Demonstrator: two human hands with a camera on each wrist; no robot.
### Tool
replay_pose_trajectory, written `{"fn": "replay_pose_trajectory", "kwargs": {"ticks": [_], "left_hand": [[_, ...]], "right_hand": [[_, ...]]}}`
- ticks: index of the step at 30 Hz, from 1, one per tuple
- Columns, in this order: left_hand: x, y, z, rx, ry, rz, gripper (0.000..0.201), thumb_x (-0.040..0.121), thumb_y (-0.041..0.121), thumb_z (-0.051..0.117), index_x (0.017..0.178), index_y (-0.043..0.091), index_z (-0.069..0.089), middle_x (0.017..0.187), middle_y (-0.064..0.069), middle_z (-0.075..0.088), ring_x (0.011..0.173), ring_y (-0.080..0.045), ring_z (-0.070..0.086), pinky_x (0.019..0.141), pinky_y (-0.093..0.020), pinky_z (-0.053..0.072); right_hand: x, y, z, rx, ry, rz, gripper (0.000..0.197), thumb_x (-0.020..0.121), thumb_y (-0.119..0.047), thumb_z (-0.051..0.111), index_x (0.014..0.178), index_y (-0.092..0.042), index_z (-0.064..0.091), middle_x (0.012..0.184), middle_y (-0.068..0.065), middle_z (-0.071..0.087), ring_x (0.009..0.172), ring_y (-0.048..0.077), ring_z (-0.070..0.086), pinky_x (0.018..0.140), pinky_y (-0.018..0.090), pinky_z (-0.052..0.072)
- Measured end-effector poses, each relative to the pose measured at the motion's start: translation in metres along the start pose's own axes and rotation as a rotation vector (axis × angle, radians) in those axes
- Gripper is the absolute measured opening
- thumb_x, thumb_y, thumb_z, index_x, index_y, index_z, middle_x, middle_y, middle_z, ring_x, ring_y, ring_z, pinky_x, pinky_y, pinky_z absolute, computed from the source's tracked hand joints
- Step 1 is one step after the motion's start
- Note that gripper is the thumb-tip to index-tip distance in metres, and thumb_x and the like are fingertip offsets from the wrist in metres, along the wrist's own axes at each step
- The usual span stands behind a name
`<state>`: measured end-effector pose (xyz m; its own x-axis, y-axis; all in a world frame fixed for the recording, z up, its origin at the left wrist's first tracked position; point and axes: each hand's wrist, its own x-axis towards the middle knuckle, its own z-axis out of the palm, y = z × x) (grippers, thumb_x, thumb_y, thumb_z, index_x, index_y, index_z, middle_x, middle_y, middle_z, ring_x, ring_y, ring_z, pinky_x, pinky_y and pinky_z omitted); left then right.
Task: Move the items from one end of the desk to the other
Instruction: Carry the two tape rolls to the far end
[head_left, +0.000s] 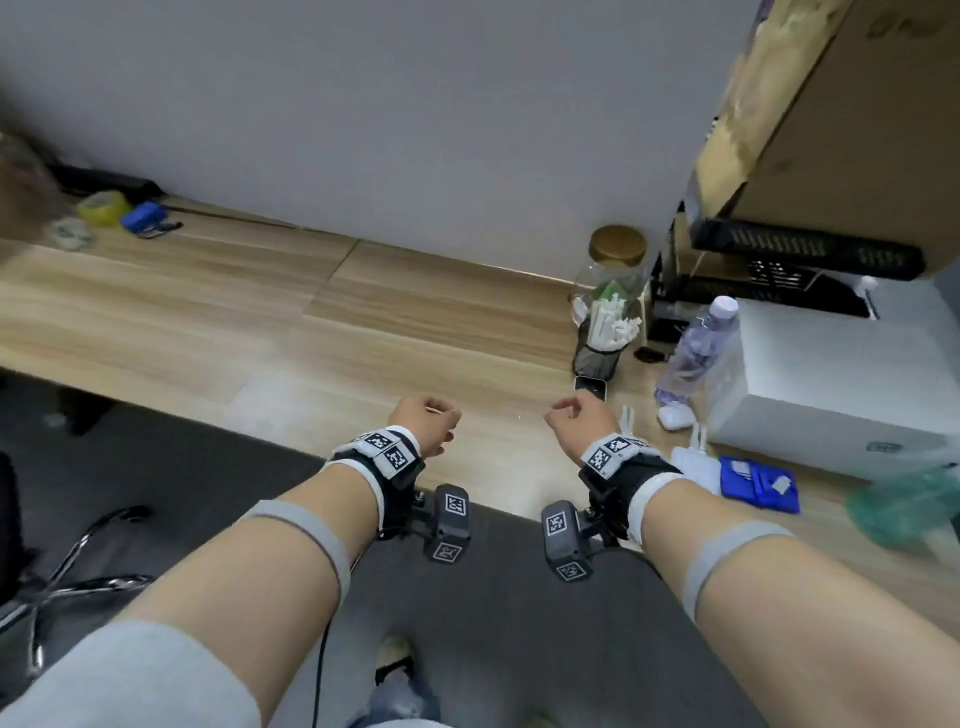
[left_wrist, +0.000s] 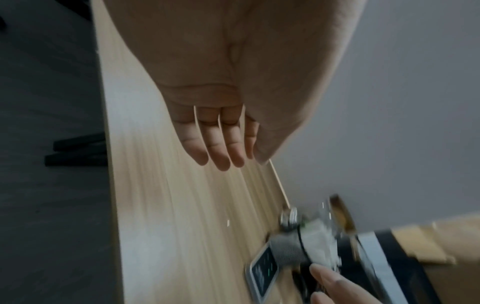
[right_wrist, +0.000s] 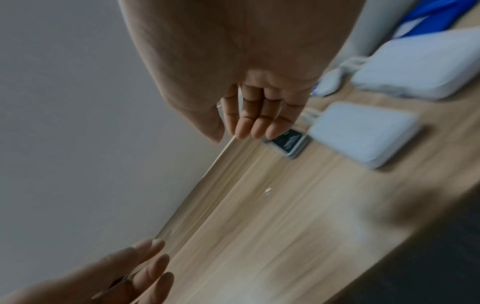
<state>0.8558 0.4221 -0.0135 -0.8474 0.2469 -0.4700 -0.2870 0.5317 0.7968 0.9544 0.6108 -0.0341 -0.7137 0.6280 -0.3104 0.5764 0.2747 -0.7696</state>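
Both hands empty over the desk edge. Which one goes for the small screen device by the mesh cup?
Right. The right hand hovers just short of the small screen device; the left hand sits farther away, across the bare desk.

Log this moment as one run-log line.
left hand: empty, over desk | right hand: empty, near phone | bottle: upright, right end

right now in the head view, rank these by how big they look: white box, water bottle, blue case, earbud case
1. white box
2. water bottle
3. blue case, close to the bottle in apparent size and nearer the camera, so this pair is unsure
4. earbud case, clearly smallest
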Motion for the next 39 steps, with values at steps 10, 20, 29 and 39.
{"fn": "replay_pose_trajectory", "kwargs": {"ticks": [10,20,29,39], "left_hand": [[0.047,-0.032,-0.199,-0.217,0.130,0.084,0.004,0.095,0.009,0.057,0.098,0.010,0.060,0.082,-0.006,0.065,0.065,-0.015,0.061,0.063,-0.028,0.050],[0.113,-0.061,-0.431,-0.240,0.242,0.177,0.014,0.098,0.011,0.054,0.109,0.005,0.061,0.085,-0.005,0.065,0.069,-0.014,0.062,0.063,-0.027,0.051],[0.188,-0.066,-0.550,-0.338,0.291,0.189,0.008,0.097,0.016,0.056,0.096,0.015,0.064,0.089,-0.003,0.069,0.073,-0.015,0.066,0.074,-0.034,0.054],[0.327,-0.056,-0.676,-0.297,0.328,0.191,0.015,0.098,0.015,0.055,0.107,0.008,0.064,0.090,-0.005,0.069,0.073,-0.015,0.064,0.071,-0.031,0.054]], "right_hand": [[0.008,-0.167,0.155,0.135,-0.170,-0.153,0.006,0.078,-0.029,0.065,0.077,-0.023,0.063,0.076,0.004,0.065,0.069,0.023,0.059,0.072,0.043,0.053],[0.000,-0.334,0.311,0.416,-0.224,-0.162,0.009,0.096,-0.010,0.059,0.099,-0.006,0.066,0.073,0.002,0.056,0.059,0.012,0.052,0.060,0.025,0.047],[0.028,-0.422,0.408,0.561,-0.244,-0.106,0.016,0.094,-0.001,0.052,0.090,-0.008,0.066,0.068,0.003,0.055,0.052,0.012,0.050,0.056,0.026,0.044],[0.126,-0.515,0.554,0.541,-0.293,-0.105,0.018,0.091,-0.001,0.052,0.089,-0.010,0.067,0.069,0.002,0.056,0.052,0.011,0.050,0.058,0.027,0.045]]}}
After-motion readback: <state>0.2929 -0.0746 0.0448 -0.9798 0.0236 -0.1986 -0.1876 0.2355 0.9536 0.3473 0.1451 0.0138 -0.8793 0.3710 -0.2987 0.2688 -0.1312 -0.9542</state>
